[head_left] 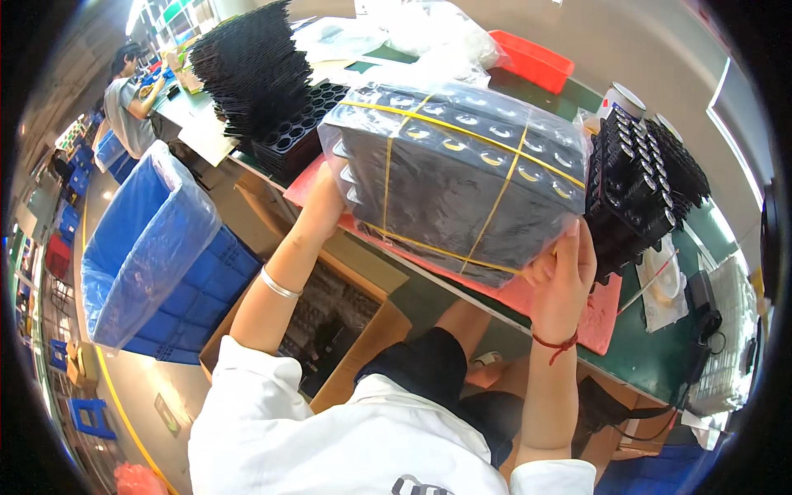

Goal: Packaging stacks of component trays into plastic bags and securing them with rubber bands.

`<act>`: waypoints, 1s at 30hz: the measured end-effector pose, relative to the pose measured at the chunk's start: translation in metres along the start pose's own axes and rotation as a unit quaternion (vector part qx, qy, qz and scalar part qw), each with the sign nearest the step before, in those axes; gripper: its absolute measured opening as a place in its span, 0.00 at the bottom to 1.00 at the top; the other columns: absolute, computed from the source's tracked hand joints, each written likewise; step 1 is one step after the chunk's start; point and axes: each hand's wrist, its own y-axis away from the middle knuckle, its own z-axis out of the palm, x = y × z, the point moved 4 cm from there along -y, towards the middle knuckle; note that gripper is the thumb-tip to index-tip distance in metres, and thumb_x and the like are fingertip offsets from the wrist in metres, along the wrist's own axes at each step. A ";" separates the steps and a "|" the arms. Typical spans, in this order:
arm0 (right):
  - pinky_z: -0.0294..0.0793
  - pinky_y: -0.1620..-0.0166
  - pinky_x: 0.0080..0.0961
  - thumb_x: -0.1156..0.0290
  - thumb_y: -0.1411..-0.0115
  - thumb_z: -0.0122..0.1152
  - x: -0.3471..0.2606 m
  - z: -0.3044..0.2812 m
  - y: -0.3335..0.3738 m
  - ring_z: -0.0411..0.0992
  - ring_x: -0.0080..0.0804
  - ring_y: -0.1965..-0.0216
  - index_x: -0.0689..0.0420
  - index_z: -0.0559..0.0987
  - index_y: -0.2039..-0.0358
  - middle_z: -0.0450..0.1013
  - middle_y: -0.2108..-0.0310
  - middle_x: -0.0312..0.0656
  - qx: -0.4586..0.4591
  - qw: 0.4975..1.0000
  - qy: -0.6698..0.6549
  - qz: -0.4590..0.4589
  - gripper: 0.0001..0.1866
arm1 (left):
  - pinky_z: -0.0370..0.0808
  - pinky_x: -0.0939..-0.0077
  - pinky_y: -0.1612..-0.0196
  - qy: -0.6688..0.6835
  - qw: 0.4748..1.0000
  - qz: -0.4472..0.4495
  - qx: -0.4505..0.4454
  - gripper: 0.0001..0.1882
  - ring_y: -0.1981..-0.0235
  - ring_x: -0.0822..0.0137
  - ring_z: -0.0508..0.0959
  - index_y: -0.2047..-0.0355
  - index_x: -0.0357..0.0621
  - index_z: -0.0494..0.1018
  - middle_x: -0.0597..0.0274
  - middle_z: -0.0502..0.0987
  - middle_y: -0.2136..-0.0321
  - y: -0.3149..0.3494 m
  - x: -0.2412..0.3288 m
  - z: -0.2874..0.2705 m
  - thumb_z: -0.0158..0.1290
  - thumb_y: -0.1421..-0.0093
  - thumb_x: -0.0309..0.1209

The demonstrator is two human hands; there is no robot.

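Between my two hands is a block-shaped bundle of black trays (pixel 458 194), wrapped in clear plastic and bound with several yellow straps. Round silvery caps show through the film along its top. My left hand (pixel 333 188) holds the bundle's left end, with its fingers mostly hidden by it. At the lower right corner my right hand (pixel 568 257) grips the wrapping, thumb and fingers closed on it. Under and in front of the bundle, a pink mat (pixel 601 318) lies on the green bench.
A tall stack of black trays (pixel 252 74) stands at the back left, and filled black trays (pixel 631 186) at the right. Behind are plastic bags (pixel 421 33) and a red bin (pixel 532 62). A lined blue bin (pixel 177 256) and open carton (pixel 388 326) stand below. Another person (pixel 128 111) works far left.
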 end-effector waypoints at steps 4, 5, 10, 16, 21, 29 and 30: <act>0.48 0.81 0.14 0.56 0.33 0.51 0.011 0.002 0.002 0.47 0.10 0.86 0.52 0.68 0.72 0.50 0.86 0.22 0.052 0.999 -0.001 0.016 0.15 | 0.74 0.73 0.59 -0.003 1.000 0.006 -0.007 0.19 0.59 0.67 0.77 0.51 0.41 0.70 0.62 0.76 0.59 0.005 0.022 0.018 0.40 0.33 0.40; 0.48 0.81 0.14 0.56 0.33 0.51 0.011 0.004 0.003 0.47 0.10 0.86 0.52 0.68 0.72 0.50 0.86 0.22 0.052 0.999 -0.001 0.016 0.15 | 0.74 0.73 0.59 -0.002 1.000 0.006 -0.007 0.19 0.59 0.67 0.77 0.51 0.41 0.70 0.62 0.76 0.59 0.004 0.021 0.017 0.40 0.33 0.40; 0.48 0.81 0.13 0.54 0.33 0.51 0.012 0.002 0.006 0.47 0.09 0.85 0.51 0.67 0.75 0.51 0.84 0.22 0.071 0.997 -0.006 0.031 0.17 | 0.71 0.72 0.75 -0.076 0.996 0.028 -0.023 0.21 0.75 0.70 0.76 0.59 0.39 0.74 0.60 0.76 0.72 -0.004 0.015 0.007 0.39 0.36 0.43; 0.48 0.81 0.12 0.53 0.34 0.53 0.011 0.005 0.006 0.47 0.09 0.85 0.51 0.67 0.77 0.51 0.85 0.22 0.080 0.997 0.003 0.020 0.19 | 0.69 0.66 0.75 -0.275 0.936 0.209 0.065 0.20 0.78 0.56 0.76 0.71 0.34 0.74 0.49 0.74 0.80 -0.008 0.027 -0.004 0.37 0.38 0.37; 0.50 0.81 0.12 0.53 0.35 0.54 0.013 0.004 0.005 0.48 0.09 0.84 0.51 0.66 0.78 0.51 0.84 0.22 0.059 0.998 0.001 0.016 0.20 | 0.70 0.66 0.74 -0.411 0.835 0.356 0.080 0.19 0.77 0.52 0.75 0.69 0.33 0.73 0.47 0.75 0.78 -0.001 0.043 0.000 0.37 0.36 0.36; 0.50 0.80 0.12 0.54 0.35 0.55 0.014 0.001 0.007 0.50 0.10 0.84 0.51 0.65 0.79 0.55 0.84 0.23 0.066 0.998 0.002 0.006 0.20 | 0.68 0.82 0.68 -0.186 0.858 0.476 0.047 0.08 0.71 0.76 0.70 0.63 0.41 0.71 0.64 0.72 0.69 0.040 0.169 0.028 0.52 0.42 0.29; 0.51 0.80 0.13 0.55 0.35 0.55 0.013 0.006 0.006 0.50 0.10 0.83 0.52 0.65 0.79 0.55 0.84 0.23 0.051 0.999 -0.001 0.004 0.20 | 0.69 0.78 0.64 -0.309 0.769 0.559 -0.018 0.13 0.68 0.70 0.73 0.60 0.42 0.71 0.62 0.74 0.66 0.053 0.193 0.051 0.56 0.45 0.33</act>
